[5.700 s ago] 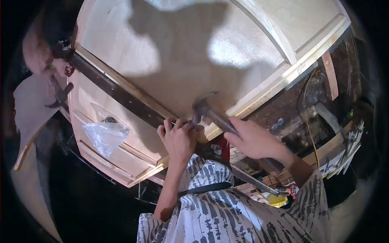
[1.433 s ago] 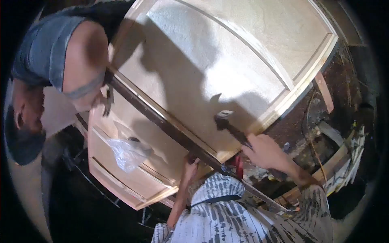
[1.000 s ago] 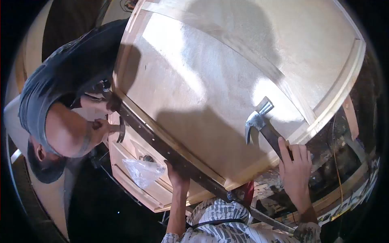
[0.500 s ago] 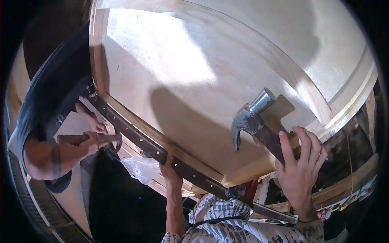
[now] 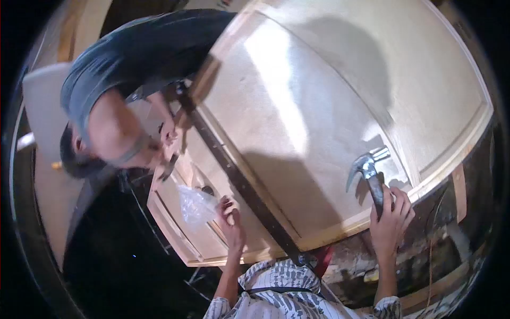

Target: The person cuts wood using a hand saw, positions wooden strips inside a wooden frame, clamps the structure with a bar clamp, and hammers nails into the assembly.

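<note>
My right hand [image 5: 390, 220] is wrapped round the handle of a claw hammer [image 5: 367, 167], whose head is raised over the pale wooden panel [image 5: 297, 159]. My left hand [image 5: 231, 223] has its fingers curled and apart, with nothing visible in them. It is beside a clear plastic bag [image 5: 195, 206] that lies on the lower panel section. A dark metal strip [image 5: 241, 186] with holes runs diagonally across the panel, to the right of my left hand. Near the bag is a small round dark object [image 5: 207, 190].
At the left a co-worker [image 5: 117, 125] leans over the panel's edge, holding another hammer [image 5: 169, 167]. A curved wooden rib [image 5: 401, 154] crosses the panel. Scrap wood and debris [image 5: 350, 266] lie below its right edge.
My left hand has come off the metal strip and moved toward the plastic bag. The hammer in my right hand has shifted right. The view has tilted, and the co-worker leans further in.
</note>
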The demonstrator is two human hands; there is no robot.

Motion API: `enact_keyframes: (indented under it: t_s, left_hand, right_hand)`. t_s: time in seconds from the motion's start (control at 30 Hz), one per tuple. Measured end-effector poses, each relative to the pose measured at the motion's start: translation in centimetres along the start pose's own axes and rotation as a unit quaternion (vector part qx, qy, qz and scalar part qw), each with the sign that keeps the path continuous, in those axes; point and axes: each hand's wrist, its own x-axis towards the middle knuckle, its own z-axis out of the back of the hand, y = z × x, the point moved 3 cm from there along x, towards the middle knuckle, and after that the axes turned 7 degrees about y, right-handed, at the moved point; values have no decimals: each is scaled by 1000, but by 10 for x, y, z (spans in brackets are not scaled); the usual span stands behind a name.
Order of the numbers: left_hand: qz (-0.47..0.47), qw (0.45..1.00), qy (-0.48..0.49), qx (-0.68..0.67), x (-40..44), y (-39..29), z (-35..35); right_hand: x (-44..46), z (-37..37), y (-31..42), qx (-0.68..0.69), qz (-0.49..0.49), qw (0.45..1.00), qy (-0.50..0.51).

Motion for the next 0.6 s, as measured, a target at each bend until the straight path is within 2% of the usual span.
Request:
enact_keyframes:
  t_s: [0.03,0.1,0.17,0.23,0.3,0.33,0.37,0.4,0.43,0.47,0.5,0.53,0.57,0.6]
  left_hand:
    - [-16,995,-59,80,-2,49,31]
    - [-52,979,-152,129,4,59,77]
    - [31,979,-177,93,23,84,121]
    - [-60,968,-206,131,49,116,147]
    - [-153,941,-201,226,79,116,161]
    - [-147,941,-212,220,90,118,166]
    - [-42,987,-116,103,102,131,163]
    - [58,998,-15,-21,103,145,158]
    - [58,998,-19,-31,96,148,158]
    - [-26,992,-69,106,91,141,159]
    - [-109,958,-115,241,85,132,156]
    - [-181,933,-199,240,73,118,156]
    - [-177,936,-199,231,61,110,151]
    - [-138,966,-174,129,50,106,147]
  right_hand:
    - [-1,-1,-2,11,-12,1000,-4]
    - [-2,-6,-1,-2,-1,1000,-9]
    - [-1,-6,0,-4,-2,999,-37]
    - [-1,-12,0,-32,19,997,-63]
    - [-2,-14,-3,-43,18,997,-63]
    - [-4,-11,-1,-46,31,996,-64]
    - [-5,-7,2,-56,39,995,-67]
    - [-6,-5,4,-66,39,995,-59]
    - [-6,-4,5,-74,35,995,-53]
    - [-6,-4,3,-80,35,994,-58]
    - [-6,-6,1,-86,39,994,-60]
    - [-5,-7,-2,-91,44,993,-62]
    - [-5,-7,-3,-101,44,992,-65]
    - [-4,-8,-4,-103,37,992,-59]
